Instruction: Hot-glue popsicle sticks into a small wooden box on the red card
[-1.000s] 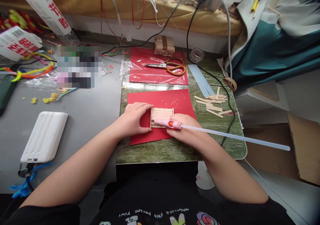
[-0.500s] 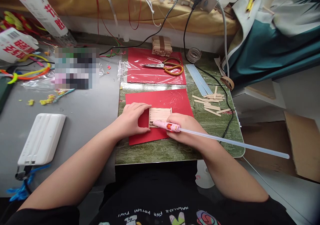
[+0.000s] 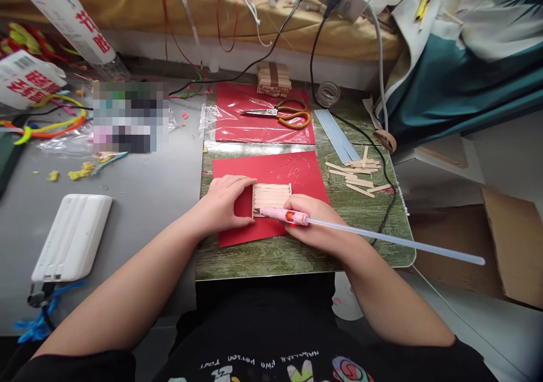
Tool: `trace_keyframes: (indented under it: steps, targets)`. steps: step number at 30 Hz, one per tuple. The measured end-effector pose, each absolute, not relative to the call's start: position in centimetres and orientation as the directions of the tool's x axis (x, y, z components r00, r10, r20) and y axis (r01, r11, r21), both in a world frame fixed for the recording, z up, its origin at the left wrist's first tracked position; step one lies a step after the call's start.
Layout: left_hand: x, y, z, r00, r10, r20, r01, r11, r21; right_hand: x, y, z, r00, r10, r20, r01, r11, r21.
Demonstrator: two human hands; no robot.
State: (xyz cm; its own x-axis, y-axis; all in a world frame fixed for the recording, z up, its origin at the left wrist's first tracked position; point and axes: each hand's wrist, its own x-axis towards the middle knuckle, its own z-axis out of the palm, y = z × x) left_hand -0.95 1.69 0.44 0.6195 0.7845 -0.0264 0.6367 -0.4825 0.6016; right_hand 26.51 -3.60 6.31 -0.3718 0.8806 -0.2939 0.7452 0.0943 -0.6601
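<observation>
A small panel of wooden craft sticks [image 3: 271, 194] lies on a red sheet [image 3: 237, 170], with an upright edge strip on its left and right. My left hand [image 3: 227, 202] grips the panel's left edge between thumb and fingers. In my right hand [image 3: 311, 215] is a pink hot glue gun [image 3: 282, 215], its nozzle pointing left at the panel's lower left corner. A long clear glue stick [image 3: 403, 240] juts from the gun's rear toward the right. The gun covers part of the panel's lower side.
Scissors [image 3: 280, 113] rest on wrapped red sheets [image 3: 254, 130] beyond my hands. A bundle of craft sticks [image 3: 274, 79], glue sticks [image 3: 337, 136], loose craft sticks [image 3: 360, 172] and a clear jar [image 3: 328, 94] stand around them. A black cable [image 3: 388, 178] crosses the right side; a white power bank [image 3: 72, 237] lies left.
The glue gun has shifted very slightly right along the panel's lower edge, and its glue stick's far end has swung a little up and left. My left hand stays put.
</observation>
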Motion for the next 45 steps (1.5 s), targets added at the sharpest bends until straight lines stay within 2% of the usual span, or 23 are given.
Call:
trace_keyframes:
  steps: [24,45]
  targets:
    - [-1.0,1.7,0.4,0.622,0.782,-0.045,0.637,-0.472,0.609,26.3,-3.5,5.6,-0.309,0.88,-0.36,0.717,-0.032,-0.696]
    - [-1.1,1.7,0.4,0.626,0.779,-0.036,0.629,-0.477,0.614,26.0,-3.2,5.9,-0.269,0.876,-0.401,0.786,-0.041,-0.617]
